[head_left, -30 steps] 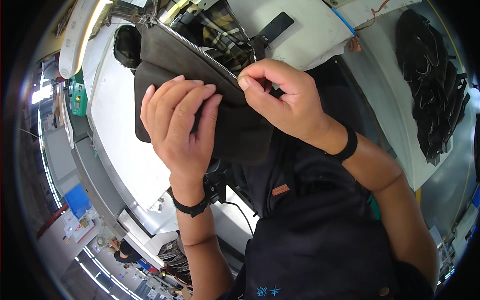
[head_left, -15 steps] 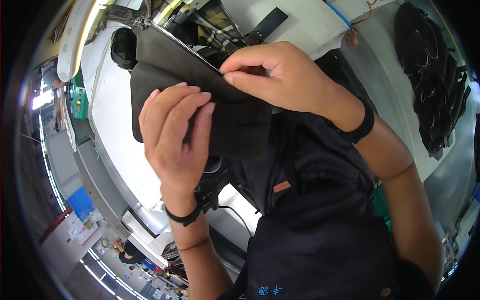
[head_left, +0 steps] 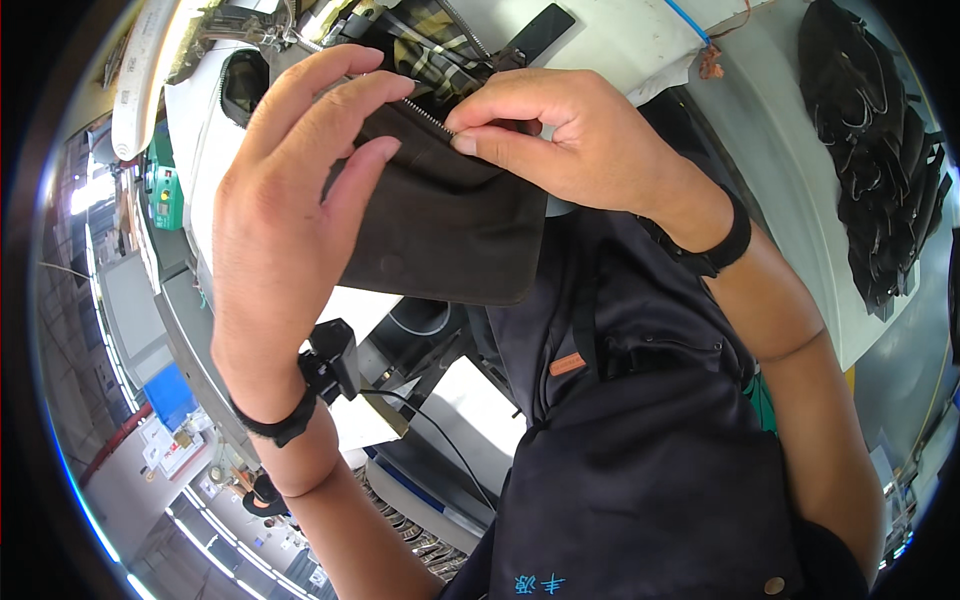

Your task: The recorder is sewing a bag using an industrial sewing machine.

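White worktop is spreading behind both hands, with a heap of dark pieces lying well off beyond the right hand. Left hand is curling half open around the dark zippered pouch, fingers wrapping its left edge. Right hand is pinching narrowly at the zipper along the pouch's top. Plaid fabric is showing just above the pouch, and a small brown rectangular tag is sitting on the dark apron below the right hand.

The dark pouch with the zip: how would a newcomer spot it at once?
Look just above the dark apron, between the two raised hands. The pouch is flat, dark brown and round-cornered, with a metal zip along its top edge. Unlike the black pieces heaped at right, it is held up.
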Available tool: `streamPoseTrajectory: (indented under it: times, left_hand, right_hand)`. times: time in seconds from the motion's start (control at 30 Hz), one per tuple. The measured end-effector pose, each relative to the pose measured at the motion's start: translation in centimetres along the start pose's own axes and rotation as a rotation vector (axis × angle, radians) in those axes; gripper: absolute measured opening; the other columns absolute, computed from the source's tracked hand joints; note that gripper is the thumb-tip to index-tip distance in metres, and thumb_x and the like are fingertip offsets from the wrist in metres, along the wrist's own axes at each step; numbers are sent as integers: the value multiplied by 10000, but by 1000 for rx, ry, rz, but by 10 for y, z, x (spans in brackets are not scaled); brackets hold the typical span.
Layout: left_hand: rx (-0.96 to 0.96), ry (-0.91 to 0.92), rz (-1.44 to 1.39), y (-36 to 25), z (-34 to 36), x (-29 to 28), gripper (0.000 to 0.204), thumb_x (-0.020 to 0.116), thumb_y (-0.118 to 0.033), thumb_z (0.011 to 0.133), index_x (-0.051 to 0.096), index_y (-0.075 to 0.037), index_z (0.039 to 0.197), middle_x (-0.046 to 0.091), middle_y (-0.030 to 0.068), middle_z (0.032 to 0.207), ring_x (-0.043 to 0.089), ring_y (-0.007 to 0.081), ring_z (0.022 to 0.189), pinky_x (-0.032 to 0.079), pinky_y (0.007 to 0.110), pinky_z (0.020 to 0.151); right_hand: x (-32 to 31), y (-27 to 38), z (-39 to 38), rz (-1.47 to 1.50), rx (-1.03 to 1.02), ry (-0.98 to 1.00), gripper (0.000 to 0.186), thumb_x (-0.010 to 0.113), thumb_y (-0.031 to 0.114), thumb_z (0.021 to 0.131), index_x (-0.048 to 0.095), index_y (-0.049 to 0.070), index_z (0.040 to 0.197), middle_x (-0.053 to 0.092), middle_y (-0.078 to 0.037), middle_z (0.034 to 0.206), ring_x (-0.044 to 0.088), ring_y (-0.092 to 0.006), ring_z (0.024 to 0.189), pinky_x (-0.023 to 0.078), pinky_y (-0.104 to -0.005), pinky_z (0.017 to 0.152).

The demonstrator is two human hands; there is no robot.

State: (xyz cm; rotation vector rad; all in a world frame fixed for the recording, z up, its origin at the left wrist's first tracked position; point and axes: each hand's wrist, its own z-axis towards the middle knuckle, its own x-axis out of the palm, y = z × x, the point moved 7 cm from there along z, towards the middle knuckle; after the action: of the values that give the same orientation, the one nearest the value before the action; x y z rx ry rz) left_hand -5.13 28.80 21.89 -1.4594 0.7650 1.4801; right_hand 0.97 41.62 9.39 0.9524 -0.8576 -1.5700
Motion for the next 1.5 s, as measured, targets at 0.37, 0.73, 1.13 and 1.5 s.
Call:
streamPoseTrajectory:
  times: [0.37, 0.73, 1.13, 1.5]
  left_hand:
    - [41, 268, -114, 6, 19, 9, 389, 768, 11, 867, 732, -50, 1250, 704, 59, 1266, 508, 146, 729, 451, 285, 663]
    - [20, 480, -157, -7, 41, 10, 224, 766, -22, 882, 716, -12, 1100, 683, 11, 975, 461, 126, 683, 412, 291, 633]
    - [-35, 598, -214, 0, 52, 11, 186, 732, -55, 919, 736, -13, 1100, 712, 25, 928, 550, 117, 676, 454, 277, 619]
    - [-108, 720, -259, 1, 56, 14, 173, 701, -85, 953, 755, -13, 1100, 738, 38, 885, 631, 109, 669, 492, 265, 606]
  right_hand:
    - [-1, 1, 1, 29, -56, -4, 134, 735, 26, 992, 761, -30, 1111, 753, -54, 958, 667, -101, 816, 522, -256, 732]
    - [-3, 4, 3, -1, -58, 16, 139, 762, 47, 979, 776, -30, 1094, 763, -45, 942, 663, -93, 794, 515, -243, 717]
    - [0, -11, 5, 193, -24, 33, 136, 739, 47, 986, 767, -50, 1076, 741, -136, 863, 698, -188, 753, 516, -308, 660]
    - [-1, -15, 3, 267, 197, 92, 142, 743, 47, 1002, 771, -66, 1083, 739, -80, 824, 658, -93, 693, 481, -257, 599]
